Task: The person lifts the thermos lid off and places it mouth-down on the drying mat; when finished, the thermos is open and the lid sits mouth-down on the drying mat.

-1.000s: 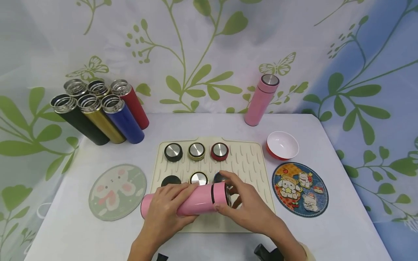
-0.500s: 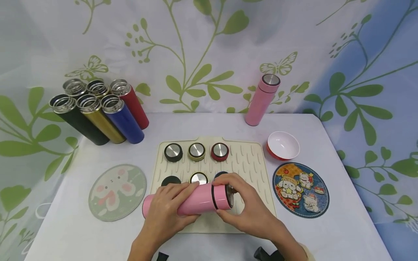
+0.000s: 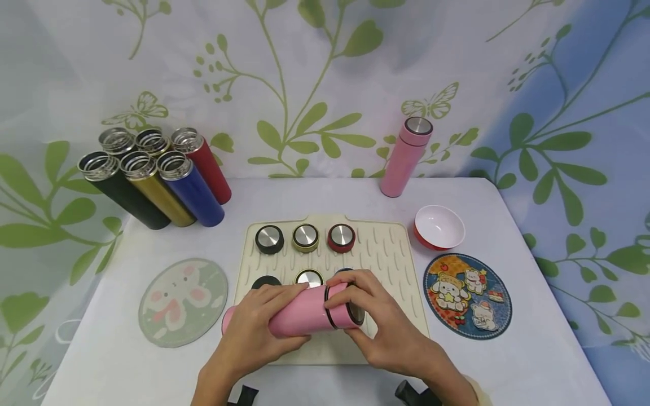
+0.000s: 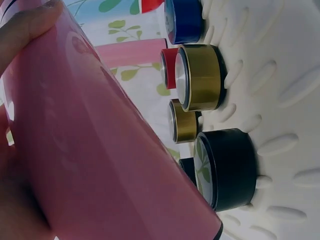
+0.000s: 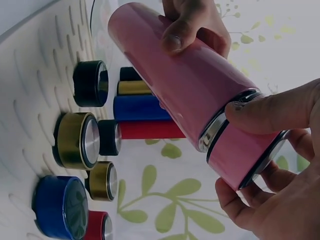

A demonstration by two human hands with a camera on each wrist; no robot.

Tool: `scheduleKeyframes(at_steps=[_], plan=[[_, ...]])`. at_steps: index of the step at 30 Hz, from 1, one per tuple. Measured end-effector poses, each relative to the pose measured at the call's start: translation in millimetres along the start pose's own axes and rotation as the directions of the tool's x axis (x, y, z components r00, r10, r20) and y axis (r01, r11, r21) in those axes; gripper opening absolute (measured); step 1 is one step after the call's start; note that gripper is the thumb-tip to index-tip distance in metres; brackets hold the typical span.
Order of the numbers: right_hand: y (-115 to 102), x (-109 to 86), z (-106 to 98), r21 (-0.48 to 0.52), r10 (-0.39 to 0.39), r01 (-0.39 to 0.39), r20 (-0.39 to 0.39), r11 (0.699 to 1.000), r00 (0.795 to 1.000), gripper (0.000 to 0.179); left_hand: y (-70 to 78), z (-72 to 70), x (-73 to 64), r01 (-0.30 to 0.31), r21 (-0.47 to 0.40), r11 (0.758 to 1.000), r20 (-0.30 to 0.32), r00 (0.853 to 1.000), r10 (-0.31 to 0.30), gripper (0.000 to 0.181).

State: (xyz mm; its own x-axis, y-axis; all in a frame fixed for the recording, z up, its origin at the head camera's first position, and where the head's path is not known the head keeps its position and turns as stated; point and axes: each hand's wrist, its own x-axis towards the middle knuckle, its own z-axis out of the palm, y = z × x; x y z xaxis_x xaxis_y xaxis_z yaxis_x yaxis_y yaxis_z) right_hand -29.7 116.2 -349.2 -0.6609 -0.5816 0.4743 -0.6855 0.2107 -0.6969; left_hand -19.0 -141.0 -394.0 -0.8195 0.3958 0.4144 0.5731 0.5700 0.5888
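A pink thermos flask (image 3: pixel 299 313) lies nearly level across the front of the mat in the head view, its lid end to the right. My left hand (image 3: pixel 256 324) grips its body, fingers over the top and thumb at the near side. My right hand (image 3: pixel 388 324) holds the pink lid (image 5: pixel 245 155) with thumb and fingers around it. In the right wrist view, a strip of shiny metal neck (image 5: pixel 214 131) shows between body and lid. The smooth pink body fills much of the left wrist view, close beside a black lid (image 4: pixel 227 167).
Beneath the hands is a cream ribbed mat (image 3: pixel 391 242) bearing several black, gold, red and blue lids. Several lidless flasks (image 3: pixel 190 194) stand back left. Another pink flask (image 3: pixel 403 160) stands back right, near a red-and-white bowl (image 3: pixel 439 225). Round coasters (image 3: pixel 183 301) flank the mat.
My right hand's fingers have shifted from the lid's end onto its upper side, reaching left toward the dark ring. The left hand keeps its grip, and the flask has tilted slightly.
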Motion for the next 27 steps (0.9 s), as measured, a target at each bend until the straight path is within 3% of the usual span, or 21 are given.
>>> scheduleKeyframes(at_steps=[8,13,17,23,25,27], plan=[[-5.7,-2.4,-2.0,-0.110,-0.081,0.086,0.046,0.990,0.996,0.058,2.1,-4.3,-1.9,0.079,-0.067,0.995,0.103,0.992,-0.072,0.083],[-7.8,-3.4,-2.2,-0.159,-0.151,0.160,0.065,0.974,0.986,0.058,3.9,-6.4,-3.8,0.096,-0.110,0.989,0.154,0.985,-0.079,0.082],[-7.1,-4.4,-1.3,-0.159,-0.167,0.173,0.053,0.972,0.985,0.059,5.1,-6.5,-5.0,0.104,-0.124,0.987,0.172,0.982,-0.082,0.081],[-4.7,-7.9,-0.6,-0.087,-0.042,0.046,0.049,0.995,0.998,0.071,3.5,-5.4,-4.2,0.081,-0.108,0.991,0.138,0.988,-0.066,0.082],[-3.4,-9.4,-0.1,-0.056,0.063,-0.061,0.043,0.997,0.997,0.081,3.2,-4.0,-4.5,0.075,-0.080,0.994,0.123,0.990,-0.065,0.083],[-1.5,-10.4,0.6,-0.051,0.193,-0.191,0.033,0.980,0.981,0.084,3.2,-2.0,-5.1,0.075,-0.044,0.996,0.115,0.991,-0.070,0.083]])
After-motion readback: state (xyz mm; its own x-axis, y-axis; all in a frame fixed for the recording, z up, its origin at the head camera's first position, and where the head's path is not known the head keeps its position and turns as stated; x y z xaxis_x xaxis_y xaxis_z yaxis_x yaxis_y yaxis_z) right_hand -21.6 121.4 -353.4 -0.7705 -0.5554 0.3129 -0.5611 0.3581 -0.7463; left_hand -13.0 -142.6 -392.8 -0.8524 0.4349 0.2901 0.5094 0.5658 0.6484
